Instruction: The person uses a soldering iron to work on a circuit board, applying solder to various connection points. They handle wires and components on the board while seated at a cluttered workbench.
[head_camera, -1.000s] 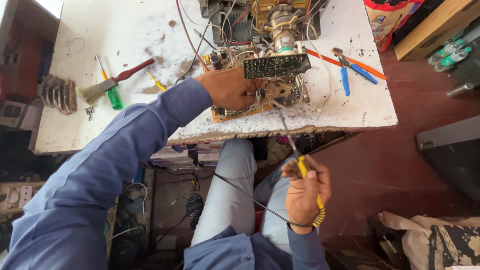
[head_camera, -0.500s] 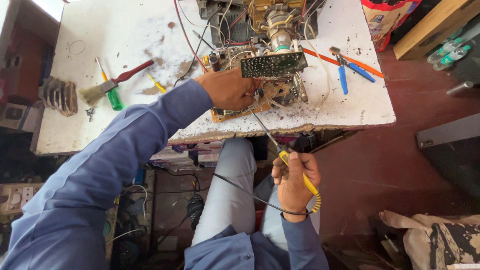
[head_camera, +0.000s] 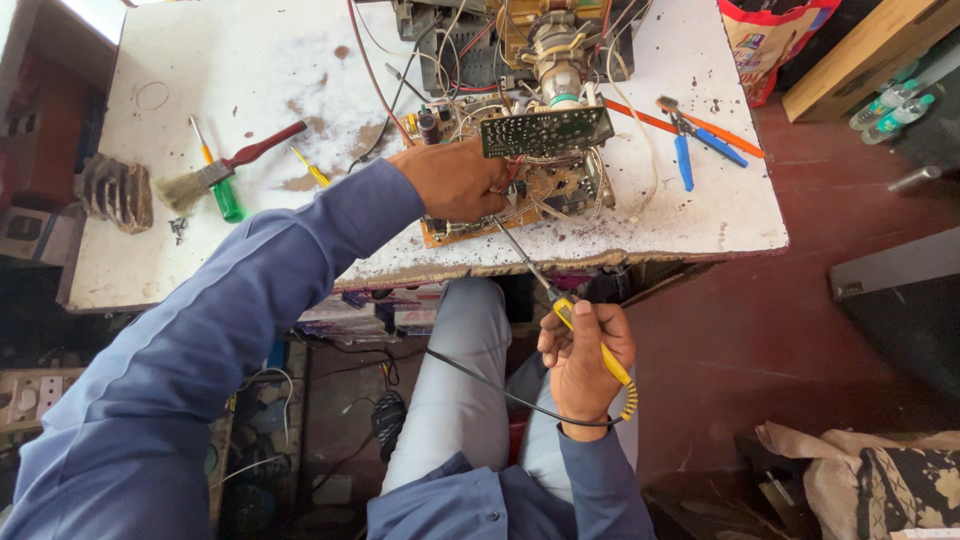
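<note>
Far left on your table (head_camera: 150, 270), the paintbrush (head_camera: 225, 168) and green-handled screwdriver (head_camera: 222, 190) lie idle, well apart from the work, with bare tabletop around them. Moving in, your left hand (head_camera: 455, 180) is clamped down on the brown circuit board (head_camera: 520, 205), which sits right at the table's front edge, just under the raised green board (head_camera: 545, 130). The soldering iron (head_camera: 560, 310) runs up from below that edge, its tip on the board beside your left fingers; your right hand (head_camera: 585, 360) grips its yellow handle, fingers clenched round it. By my read you're mid-job: wires loose, the chassis behind open, nothing reassembled. Right of the board, blue-handled pliers (head_camera: 690, 150) lie by the right edge. Tight room here, board on the crumbling lip.
</note>
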